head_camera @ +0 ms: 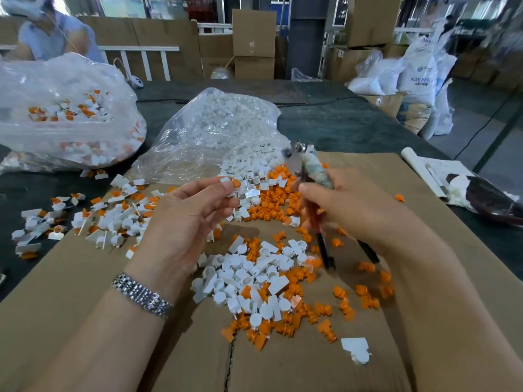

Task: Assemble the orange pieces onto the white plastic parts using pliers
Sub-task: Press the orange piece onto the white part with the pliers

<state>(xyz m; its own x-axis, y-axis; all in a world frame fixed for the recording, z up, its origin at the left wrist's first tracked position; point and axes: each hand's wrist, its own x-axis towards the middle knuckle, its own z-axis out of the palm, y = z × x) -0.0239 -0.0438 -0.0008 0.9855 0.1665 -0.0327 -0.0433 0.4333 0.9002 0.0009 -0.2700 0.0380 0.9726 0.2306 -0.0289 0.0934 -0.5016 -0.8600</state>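
Observation:
My left hand (195, 216) pinches a small white plastic part with an orange piece (232, 184) at its fingertips, above the table. My right hand (348, 210) grips the pliers (312, 176) by their handles, the taped jaws pointing up and away, a short way right of the held part. Below both hands lies a mixed pile of loose white parts (249, 278) and orange pieces (285, 323) on flat cardboard (85, 306). More orange pieces (271, 205) are heaped further back.
A clear bag of white parts (215, 131) stands behind the hands. A bigger bag with joined white-and-orange parts (65, 114) sits at the left, with finished pieces (93, 219) spread before it. Another person (48, 29) sits at the far left. Paper and a dark object (481, 193) lie at the right.

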